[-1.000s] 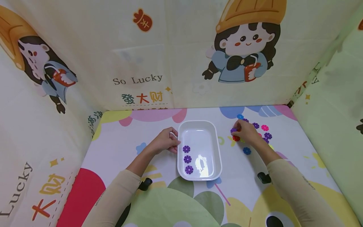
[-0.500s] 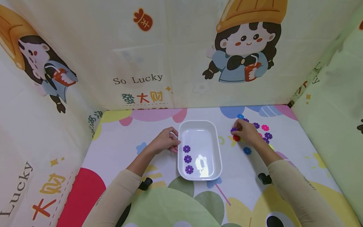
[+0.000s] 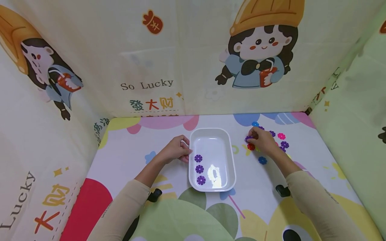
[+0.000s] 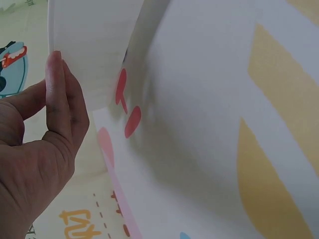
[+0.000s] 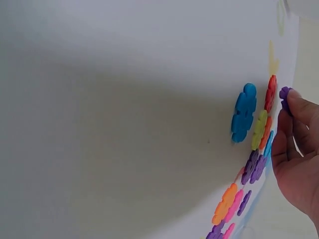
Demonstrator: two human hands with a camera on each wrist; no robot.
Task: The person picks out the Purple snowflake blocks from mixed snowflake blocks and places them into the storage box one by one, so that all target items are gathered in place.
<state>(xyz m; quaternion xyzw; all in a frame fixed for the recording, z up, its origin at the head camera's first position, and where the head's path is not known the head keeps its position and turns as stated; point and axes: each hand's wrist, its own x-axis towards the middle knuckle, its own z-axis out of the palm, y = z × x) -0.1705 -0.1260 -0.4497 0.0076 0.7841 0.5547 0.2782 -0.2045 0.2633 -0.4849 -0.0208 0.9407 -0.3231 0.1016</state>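
Observation:
My left hand [image 3: 176,149] is at the left rim of a white rectangular tray [image 3: 212,131], thumb and fingers holding its edge. In the left wrist view the fingertips [image 4: 55,64] meet the tray's outer side [image 4: 94,55]. Three purple flower-shaped plastic pieces [image 3: 199,169] lie in a column along the tray's left side. Out to the right, my right hand [image 3: 263,139] pinches another purple flower piece [image 5: 285,97] between thumb and finger. Just below it lie a red flower piece [image 3: 251,147] and a blue flower piece [image 3: 262,160].
More flower pieces are spread around and beyond the right hand, among them a pink flower piece [image 3: 281,136] and a light-blue flower piece [image 3: 255,124]; the hand covers some. Patterned cloth [image 3: 169,207] covers the table, with printed cloth walls [image 3: 199,67] behind and at both sides.
The purple piece in my right hand looks slightly more tilted than before. The left hand, tray and three pieces in it stay in place.

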